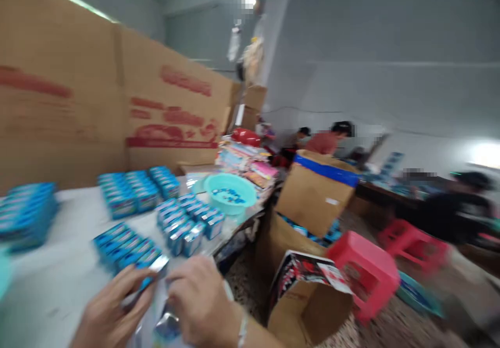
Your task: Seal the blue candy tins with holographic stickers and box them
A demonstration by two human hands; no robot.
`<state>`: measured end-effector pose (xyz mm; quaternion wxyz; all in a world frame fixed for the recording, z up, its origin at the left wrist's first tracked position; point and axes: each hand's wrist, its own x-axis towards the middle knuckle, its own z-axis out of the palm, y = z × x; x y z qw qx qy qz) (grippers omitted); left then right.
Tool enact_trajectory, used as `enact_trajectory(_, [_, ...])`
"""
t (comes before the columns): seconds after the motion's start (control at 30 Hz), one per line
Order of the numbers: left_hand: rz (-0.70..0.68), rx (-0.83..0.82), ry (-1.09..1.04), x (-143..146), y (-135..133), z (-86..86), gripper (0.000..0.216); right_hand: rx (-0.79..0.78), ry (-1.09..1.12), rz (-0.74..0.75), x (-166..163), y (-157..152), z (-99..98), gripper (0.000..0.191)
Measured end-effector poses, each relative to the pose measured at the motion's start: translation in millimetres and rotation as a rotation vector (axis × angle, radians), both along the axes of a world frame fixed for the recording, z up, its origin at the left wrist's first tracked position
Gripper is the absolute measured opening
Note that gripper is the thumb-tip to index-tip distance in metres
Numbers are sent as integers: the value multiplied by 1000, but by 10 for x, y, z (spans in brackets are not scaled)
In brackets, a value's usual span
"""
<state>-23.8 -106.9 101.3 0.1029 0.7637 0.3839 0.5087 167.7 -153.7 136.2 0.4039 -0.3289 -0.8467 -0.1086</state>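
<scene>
At the table's near edge, my left hand (pixel 117 303) pinches a small blue-and-silver packet (pixel 159 264) between thumb and fingers. Close to its right, my right hand (pixel 201 298) has its fingers curled down by a shiny clear-and-silver wrapper (pixel 167 324); motion blur hides whether it grips it. Just beyond my left hand lies a row of small blue boxes (pixel 127 246). Further off on the white table (pixel 74 275) stand more blocks of blue boxes (pixel 127 191) and a group with silvery ends (pixel 185 223).
A turquoise basin (pixel 230 189) holding small blue pieces stands at the table's far right. Tall cardboard (pixel 175 108) walls the back. On the floor to the right are open cartons (pixel 312 306) and pink stools (pixel 365 270). Other people (pixel 326 139) sit further away.
</scene>
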Motion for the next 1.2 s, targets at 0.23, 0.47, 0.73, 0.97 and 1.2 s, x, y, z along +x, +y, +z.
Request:
enact_trajectory(0.23, [-121, -517, 19, -522, -140, -311, 28, -826, 159, 108, -37, 202, 367, 19])
enact_trajectory(0.47, [-413, -1000, -451, -596, -279, -344, 75, -1169, 351, 240, -429, 802, 192, 23])
enact_trajectory(0.73, [-270, -1146, -615, -548, -88, -353, 61, -1299, 514, 207, -679, 1052, -62, 25])
enact_trajectory(0.97, [-96, -1113, -562, -643, 195, -317, 48, -1132, 435, -55, -823, 1211, -247, 25])
enact_trajectory(1.2, [44, -1066, -409, -697, 370, -471, 50, -817, 237, -208, -923, 1394, -436, 18])
